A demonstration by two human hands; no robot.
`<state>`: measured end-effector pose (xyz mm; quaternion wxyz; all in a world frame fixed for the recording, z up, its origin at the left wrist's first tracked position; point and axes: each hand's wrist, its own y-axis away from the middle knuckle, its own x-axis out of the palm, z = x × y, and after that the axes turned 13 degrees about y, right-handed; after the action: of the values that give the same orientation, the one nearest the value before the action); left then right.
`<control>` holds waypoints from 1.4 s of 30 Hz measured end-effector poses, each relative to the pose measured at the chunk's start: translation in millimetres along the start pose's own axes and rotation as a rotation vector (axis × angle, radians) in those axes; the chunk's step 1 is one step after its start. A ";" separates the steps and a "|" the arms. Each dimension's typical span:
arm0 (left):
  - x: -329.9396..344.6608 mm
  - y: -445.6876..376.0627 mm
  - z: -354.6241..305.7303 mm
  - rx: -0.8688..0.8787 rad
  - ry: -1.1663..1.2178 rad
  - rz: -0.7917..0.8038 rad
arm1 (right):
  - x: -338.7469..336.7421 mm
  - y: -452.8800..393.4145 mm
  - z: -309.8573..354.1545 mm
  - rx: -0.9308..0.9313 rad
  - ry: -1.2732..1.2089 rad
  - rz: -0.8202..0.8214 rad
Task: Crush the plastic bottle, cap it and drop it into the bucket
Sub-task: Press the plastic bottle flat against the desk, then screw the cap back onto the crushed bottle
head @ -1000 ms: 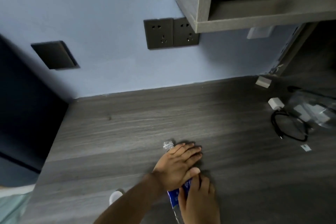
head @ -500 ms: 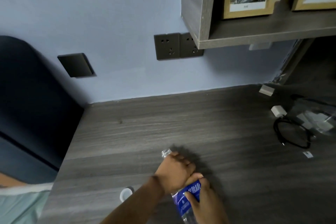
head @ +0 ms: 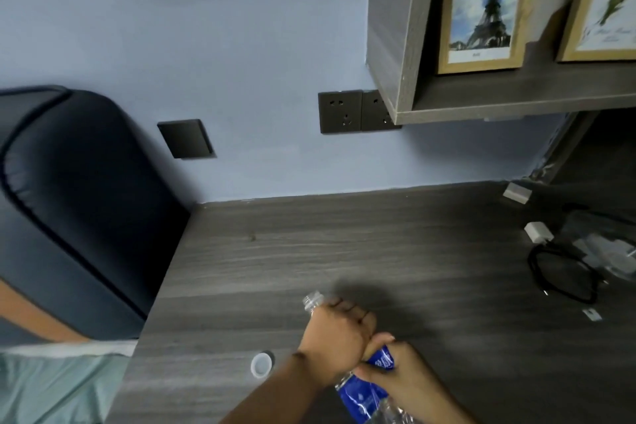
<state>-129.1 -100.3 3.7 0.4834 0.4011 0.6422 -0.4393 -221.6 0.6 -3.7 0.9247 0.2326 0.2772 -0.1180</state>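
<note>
A clear plastic bottle (head: 361,399) with a blue label lies at the near edge of the grey wooden desk (head: 344,258), its open neck pointing up-left. My left hand (head: 339,334) is wrapped around its upper part just below the neck. My right hand (head: 409,382) grips the labelled middle. The white bottle cap (head: 261,364) lies on the desk to the left of my left wrist, apart from the bottle. No bucket is in view.
A dark padded chair back (head: 69,210) stands left of the desk. At the far right lie a white charger (head: 538,232), a coiled black cable (head: 564,279) and a clear plastic bag (head: 609,251). A shelf (head: 516,96) with framed pictures hangs above the back right.
My left hand went from lying flat on the bottle to curling around it. My right hand has closed on the label. The view has tilted up and shifted left.
</note>
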 end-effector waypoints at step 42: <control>-44.7 94.5 28.9 -0.960 1.740 -0.346 | -6.5 36.9 0.0 -0.057 0.270 -0.012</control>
<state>-23.1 -104.3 26.4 -0.1131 0.2465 0.9303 0.2470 -214.1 33.0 13.5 0.8844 0.2186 0.4038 -0.0833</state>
